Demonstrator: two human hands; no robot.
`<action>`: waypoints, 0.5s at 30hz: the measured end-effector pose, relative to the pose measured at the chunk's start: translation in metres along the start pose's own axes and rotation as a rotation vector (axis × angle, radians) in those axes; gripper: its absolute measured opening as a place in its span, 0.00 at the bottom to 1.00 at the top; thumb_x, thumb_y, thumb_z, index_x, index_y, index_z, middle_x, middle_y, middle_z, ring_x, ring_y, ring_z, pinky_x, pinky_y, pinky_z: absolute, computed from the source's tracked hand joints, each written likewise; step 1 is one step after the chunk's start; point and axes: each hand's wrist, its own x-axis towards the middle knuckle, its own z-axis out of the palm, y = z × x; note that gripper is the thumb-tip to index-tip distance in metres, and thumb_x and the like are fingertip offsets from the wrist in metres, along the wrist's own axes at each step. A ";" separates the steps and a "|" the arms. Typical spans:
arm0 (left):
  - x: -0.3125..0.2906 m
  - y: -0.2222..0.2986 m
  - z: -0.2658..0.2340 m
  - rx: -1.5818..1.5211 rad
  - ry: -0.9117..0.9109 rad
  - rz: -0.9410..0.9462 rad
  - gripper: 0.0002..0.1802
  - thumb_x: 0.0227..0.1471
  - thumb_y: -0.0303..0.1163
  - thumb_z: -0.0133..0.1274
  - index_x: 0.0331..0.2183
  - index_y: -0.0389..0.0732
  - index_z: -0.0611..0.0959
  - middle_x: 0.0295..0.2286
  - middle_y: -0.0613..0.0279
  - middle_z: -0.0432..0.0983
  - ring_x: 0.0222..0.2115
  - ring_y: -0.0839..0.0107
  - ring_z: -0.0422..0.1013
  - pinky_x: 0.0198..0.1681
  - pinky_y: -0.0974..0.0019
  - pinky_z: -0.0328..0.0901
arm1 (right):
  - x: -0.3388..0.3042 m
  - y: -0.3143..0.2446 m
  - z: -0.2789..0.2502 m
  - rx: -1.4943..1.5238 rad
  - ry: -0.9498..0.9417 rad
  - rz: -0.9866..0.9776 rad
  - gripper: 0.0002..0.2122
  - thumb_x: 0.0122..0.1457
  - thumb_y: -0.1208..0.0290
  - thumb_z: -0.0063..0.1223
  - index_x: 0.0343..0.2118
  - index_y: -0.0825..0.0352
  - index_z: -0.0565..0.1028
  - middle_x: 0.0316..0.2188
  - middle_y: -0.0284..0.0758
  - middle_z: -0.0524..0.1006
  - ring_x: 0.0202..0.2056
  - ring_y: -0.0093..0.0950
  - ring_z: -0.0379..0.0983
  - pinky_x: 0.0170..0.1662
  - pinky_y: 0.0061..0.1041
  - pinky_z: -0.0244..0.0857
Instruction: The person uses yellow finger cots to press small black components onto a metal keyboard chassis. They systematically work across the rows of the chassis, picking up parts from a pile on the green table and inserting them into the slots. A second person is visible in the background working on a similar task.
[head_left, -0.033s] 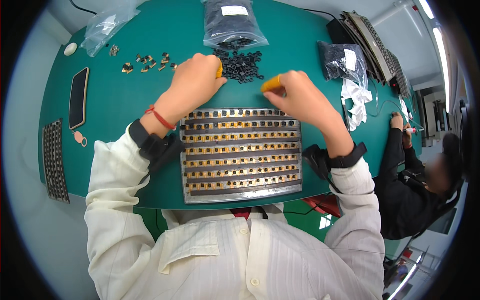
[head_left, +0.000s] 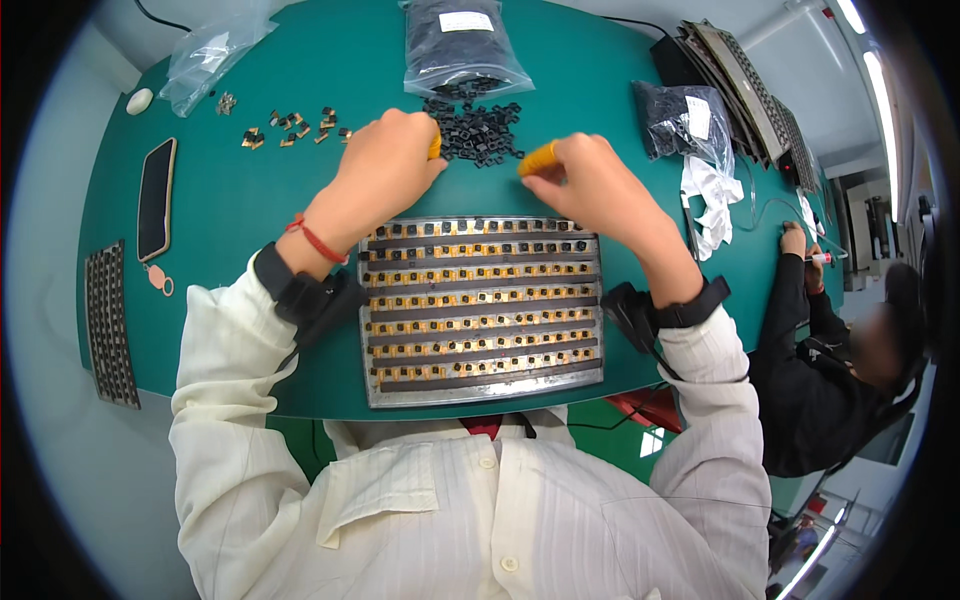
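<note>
A loose pile of small black square plastic parts [head_left: 482, 136] lies at the far middle of the table. My left hand [head_left: 385, 160] is curled at the pile's left edge, a yellow cover on one finger; its fingertips are mostly hidden. To the right of the pile hovers my right hand [head_left: 590, 185], its yellow-covered forefinger and thumb close together in a pinch. Whether either hand holds a part cannot be made out. Nearer to me sits a metal tray [head_left: 480, 392] with several rows of small brass-coloured pieces topped by black parts.
Behind the pile stands a clear bag of black parts [head_left: 462, 50]. Small brass-and-black pieces [head_left: 290, 125] are scattered left, near a phone [head_left: 156, 198] and a perforated strip [head_left: 112, 325]. At right are another bag [head_left: 685, 125], stacked trays [head_left: 735, 90] and a co-worker's hand [head_left: 793, 240].
My right hand has shifted very slightly up and left beside the pile. My left hand has moved a touch to the left. The tray and the parts look the same.
</note>
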 end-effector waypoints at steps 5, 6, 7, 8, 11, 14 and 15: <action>-0.017 -0.001 -0.019 -0.043 -0.145 -0.045 0.10 0.45 0.28 0.62 0.30 0.31 0.85 0.23 0.53 0.80 0.24 0.56 0.77 0.31 0.59 0.71 | 0.026 0.005 0.018 -0.034 0.049 0.046 0.08 0.49 0.75 0.62 0.30 0.75 0.81 0.25 0.47 0.80 0.29 0.42 0.79 0.35 0.33 0.72; -0.020 -0.002 -0.021 -0.052 -0.152 -0.058 0.10 0.45 0.28 0.62 0.30 0.31 0.85 0.22 0.53 0.80 0.24 0.57 0.77 0.31 0.59 0.71 | 0.028 0.005 0.022 -0.049 0.059 0.051 0.08 0.49 0.75 0.62 0.30 0.75 0.81 0.25 0.47 0.80 0.29 0.42 0.79 0.35 0.33 0.72; -0.023 -0.004 -0.023 -0.061 -0.157 -0.076 0.10 0.45 0.28 0.62 0.31 0.32 0.85 0.22 0.53 0.80 0.24 0.57 0.77 0.31 0.59 0.71 | 0.030 0.005 0.025 -0.037 0.060 0.046 0.08 0.49 0.75 0.62 0.30 0.74 0.81 0.25 0.47 0.80 0.29 0.42 0.79 0.35 0.34 0.72; -0.024 -0.005 -0.023 -0.094 -0.146 -0.082 0.09 0.44 0.27 0.61 0.30 0.32 0.85 0.23 0.50 0.79 0.25 0.55 0.77 0.31 0.58 0.71 | 0.032 0.005 0.028 -0.025 0.061 0.041 0.08 0.48 0.75 0.62 0.30 0.74 0.81 0.25 0.47 0.80 0.29 0.42 0.79 0.35 0.34 0.72; -0.028 -0.009 -0.020 -0.145 -0.123 -0.092 0.08 0.43 0.26 0.60 0.29 0.32 0.85 0.24 0.47 0.79 0.26 0.53 0.76 0.31 0.57 0.71 | 0.030 0.003 0.029 -0.051 0.015 -0.001 0.08 0.49 0.75 0.62 0.31 0.73 0.81 0.25 0.45 0.80 0.28 0.37 0.79 0.34 0.31 0.72; -0.028 -0.010 -0.019 -0.109 -0.118 -0.059 0.09 0.44 0.26 0.61 0.30 0.31 0.85 0.22 0.53 0.79 0.23 0.59 0.75 0.29 0.61 0.69 | 0.027 0.000 0.027 -0.062 0.000 0.002 0.08 0.49 0.75 0.63 0.32 0.73 0.81 0.25 0.44 0.80 0.27 0.35 0.79 0.33 0.30 0.72; -0.028 -0.013 -0.017 -0.103 -0.115 -0.042 0.09 0.43 0.26 0.61 0.29 0.31 0.85 0.22 0.53 0.78 0.23 0.58 0.75 0.28 0.61 0.69 | 0.027 -0.002 0.027 -0.057 0.004 0.013 0.08 0.48 0.76 0.63 0.32 0.72 0.81 0.25 0.44 0.80 0.27 0.36 0.79 0.33 0.30 0.71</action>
